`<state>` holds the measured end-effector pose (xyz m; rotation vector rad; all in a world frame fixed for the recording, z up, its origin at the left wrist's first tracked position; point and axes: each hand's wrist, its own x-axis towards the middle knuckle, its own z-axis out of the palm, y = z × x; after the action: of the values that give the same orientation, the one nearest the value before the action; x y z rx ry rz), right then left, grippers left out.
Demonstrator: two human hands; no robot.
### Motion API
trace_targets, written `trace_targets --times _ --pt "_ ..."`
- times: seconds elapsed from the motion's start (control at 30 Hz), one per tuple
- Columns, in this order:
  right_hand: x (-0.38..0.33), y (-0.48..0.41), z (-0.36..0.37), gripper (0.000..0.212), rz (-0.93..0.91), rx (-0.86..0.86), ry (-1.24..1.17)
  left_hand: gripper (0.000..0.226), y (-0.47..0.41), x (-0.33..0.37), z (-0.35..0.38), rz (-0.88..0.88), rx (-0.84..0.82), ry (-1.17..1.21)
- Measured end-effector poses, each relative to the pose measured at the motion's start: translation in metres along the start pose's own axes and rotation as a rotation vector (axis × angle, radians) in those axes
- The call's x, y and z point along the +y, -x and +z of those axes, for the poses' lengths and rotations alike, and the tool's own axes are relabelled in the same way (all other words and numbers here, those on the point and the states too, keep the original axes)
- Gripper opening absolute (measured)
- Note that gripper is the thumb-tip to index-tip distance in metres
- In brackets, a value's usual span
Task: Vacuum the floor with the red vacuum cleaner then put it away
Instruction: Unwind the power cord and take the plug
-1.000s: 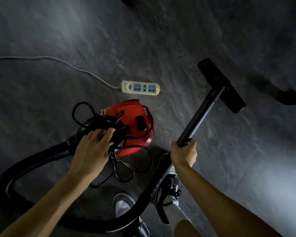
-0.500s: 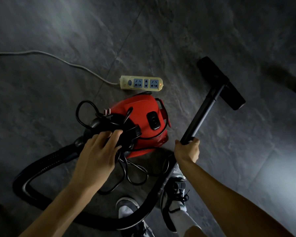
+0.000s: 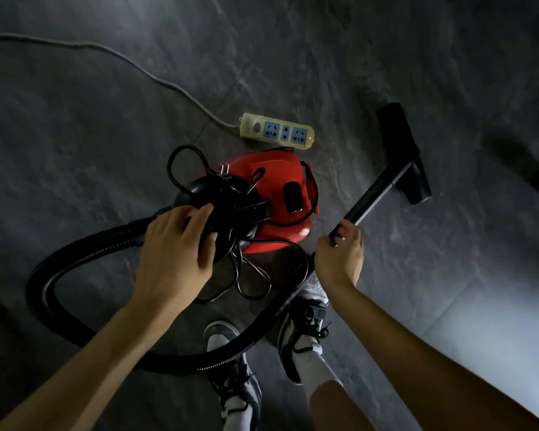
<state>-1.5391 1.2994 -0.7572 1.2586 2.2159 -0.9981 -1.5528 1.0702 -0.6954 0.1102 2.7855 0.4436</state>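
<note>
The red vacuum cleaner [image 3: 271, 178] is just in front of my feet, its black power cord [image 3: 249, 275] bundled loosely on top with the plug [image 3: 223, 169] free. My left hand [image 3: 175, 256] grips the black front part of the cleaner, over the cord bundle. My right hand [image 3: 339, 259] holds the lower end of the black wand [image 3: 377, 194]. The wand slants up to the right and ends in the black floor nozzle [image 3: 402, 144]. A black ribbed hose [image 3: 59, 269] loops from the cleaner round to the left and back under my arms.
A cream power strip [image 3: 277, 131] with a lit red lamp lies just beyond the cleaner, its pale cable [image 3: 156, 76] running off to the upper left. The dark stone floor [image 3: 386, 42] is bare around it. My shoes [image 3: 305, 325] stand inside the hose loop.
The cleaner has come closer to the power strip, with my left hand still on its black front. My right hand has kept its hold on the wand, and the nozzle has moved with it.
</note>
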Motion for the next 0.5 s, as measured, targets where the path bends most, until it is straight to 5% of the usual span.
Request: trace_targets --times 0.17,0.33,0.5 --pt "-0.038 0.063 -0.002 0.015 -0.352 -0.195 0.1 0.037 0.007 -0.008 -0.01 -0.071 -0.052 0.005" --pt "-0.064 0.103 0.044 0.038 -0.31 -0.353 0.161 0.029 0.004 -0.008 -0.013 -0.09 -0.011 0.096" --pt "-0.08 0.115 0.07 0.043 -0.101 -0.234 0.013 0.03 0.003 -0.016 -0.014 -0.067 -0.002 0.146"
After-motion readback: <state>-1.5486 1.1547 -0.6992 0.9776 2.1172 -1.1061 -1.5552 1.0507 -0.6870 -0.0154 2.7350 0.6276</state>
